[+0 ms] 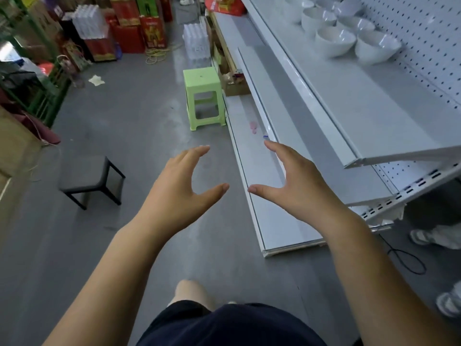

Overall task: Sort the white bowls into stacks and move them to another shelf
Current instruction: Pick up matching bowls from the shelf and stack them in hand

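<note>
Head view: the bowls (335,42) sit open side up in rows on the top shelf (349,101), at its far end by the pegboard (424,33). Below that shelf's near end, well apart from the bowls, the left hand (183,181) and right hand (296,181) are spread wide, palms facing, holding nothing. A stool (203,96) stands left of the shelf.

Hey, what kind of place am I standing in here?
Probably a shop or its stockroom: white pegboard-backed metal shelving holds loose white bowls, and boxed goods are piled on the floor.
</note>
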A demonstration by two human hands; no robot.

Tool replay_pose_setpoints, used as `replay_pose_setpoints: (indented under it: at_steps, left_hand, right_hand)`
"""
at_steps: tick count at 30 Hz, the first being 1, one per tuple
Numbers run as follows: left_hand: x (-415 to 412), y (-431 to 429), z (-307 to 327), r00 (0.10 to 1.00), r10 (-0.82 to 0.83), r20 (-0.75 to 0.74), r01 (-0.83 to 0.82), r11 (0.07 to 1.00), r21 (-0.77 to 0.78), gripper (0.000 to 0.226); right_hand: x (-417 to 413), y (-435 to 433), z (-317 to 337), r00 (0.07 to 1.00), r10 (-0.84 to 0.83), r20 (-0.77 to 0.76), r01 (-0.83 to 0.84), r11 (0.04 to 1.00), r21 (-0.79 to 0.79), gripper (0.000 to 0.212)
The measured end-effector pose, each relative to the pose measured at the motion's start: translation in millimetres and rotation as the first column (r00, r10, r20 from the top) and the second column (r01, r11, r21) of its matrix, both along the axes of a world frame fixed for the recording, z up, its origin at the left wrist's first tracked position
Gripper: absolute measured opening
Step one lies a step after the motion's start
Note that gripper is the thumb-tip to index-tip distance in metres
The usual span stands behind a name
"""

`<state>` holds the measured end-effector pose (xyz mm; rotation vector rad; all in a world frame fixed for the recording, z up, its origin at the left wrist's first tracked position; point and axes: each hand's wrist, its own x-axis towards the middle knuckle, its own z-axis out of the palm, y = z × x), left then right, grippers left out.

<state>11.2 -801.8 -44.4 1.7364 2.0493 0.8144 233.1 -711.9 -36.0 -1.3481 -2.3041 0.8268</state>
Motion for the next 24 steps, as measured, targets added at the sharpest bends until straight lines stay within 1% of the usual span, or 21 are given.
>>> replay_pose_setpoints:
  at_steps: [7,10,13,16,19,22,24]
  left_hand:
    - [-42,121,8,0.989,-0.149,-0.001,0.149,0.989,0.021,0.079]
    - [-63,179,18,0.973,-0.232,0.005,0.231,0.972,0.051,0.078]
    - [-85,237,32,0.945,-0.328,0.006,0.327,0.942,0.082,0.077]
    - [-102,286,43,0.914,-0.402,0.047,0.394,0.911,0.122,0.071]
    - [-110,329,46,0.873,-0.484,0.058,0.472,0.868,0.154,0.071]
    - [-108,368,42,0.835,-0.55,0.023,0.54,0.827,0.155,0.071]
    - [-102,392,37,0.808,-0.587,0.045,0.576,0.804,0.144,0.068]
  right_hand:
    - [-25,79,7,0.991,-0.13,-0.023,0.13,0.991,-0.007,0.091]
    - [-41,114,14,0.969,-0.245,-0.026,0.246,0.969,0.022,0.093]
    - [-60,148,20,0.93,-0.363,-0.063,0.366,0.93,0.036,0.093]
    - [-76,174,25,0.884,-0.458,-0.09,0.463,0.885,0.045,0.093]
    - [-88,193,26,0.833,-0.541,-0.121,0.547,0.837,0.025,0.091]
    - [-90,209,23,0.793,-0.599,-0.108,0.603,0.798,0.008,0.09]
    - [-86,221,23,0.761,-0.641,-0.103,0.644,0.765,-0.002,0.089]
